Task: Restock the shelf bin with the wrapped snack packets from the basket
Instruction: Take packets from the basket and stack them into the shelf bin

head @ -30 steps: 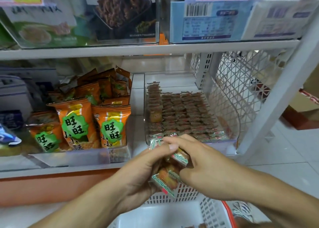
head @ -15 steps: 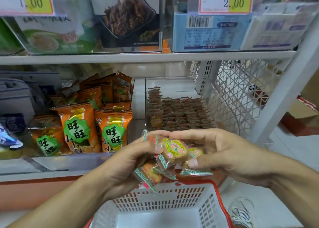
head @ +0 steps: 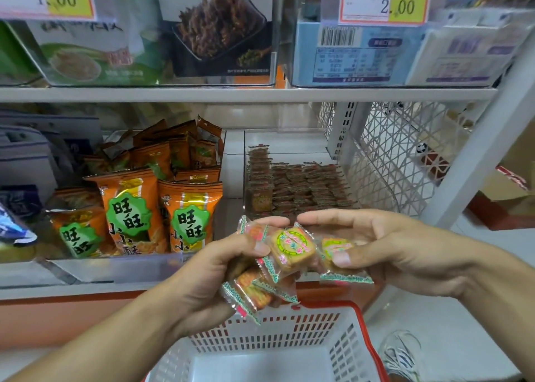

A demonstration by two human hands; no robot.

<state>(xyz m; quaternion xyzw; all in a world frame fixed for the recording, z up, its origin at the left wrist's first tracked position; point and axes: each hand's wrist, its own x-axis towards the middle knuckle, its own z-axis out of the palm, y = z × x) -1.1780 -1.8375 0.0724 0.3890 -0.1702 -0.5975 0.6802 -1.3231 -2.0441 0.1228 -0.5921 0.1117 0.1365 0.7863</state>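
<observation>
My left hand (head: 208, 274) grips a bunch of small wrapped snack packets (head: 289, 251) with green zigzag edges, above the white basket (head: 289, 338) with a red rim. My right hand (head: 390, 251) pinches one of these packets (head: 337, 250) under its thumb, right beside the bunch. Both hands hover in front of the clear shelf bin (head: 373, 184), which holds several rows of the same packets (head: 301, 184) on the lower shelf.
Orange snack bags (head: 185, 216) fill the bin to the left. The upper shelf (head: 246, 93) carries boxes and price tags. A white lattice panel (head: 405, 150) and a shelf post (head: 477, 155) close the right side. A shoe (head: 402, 355) stands on the floor by the basket.
Both hands rose with the packets from just above the basket to bin height. The packets have fanned out between the hands, and the view tilted down, showing more of the basket.
</observation>
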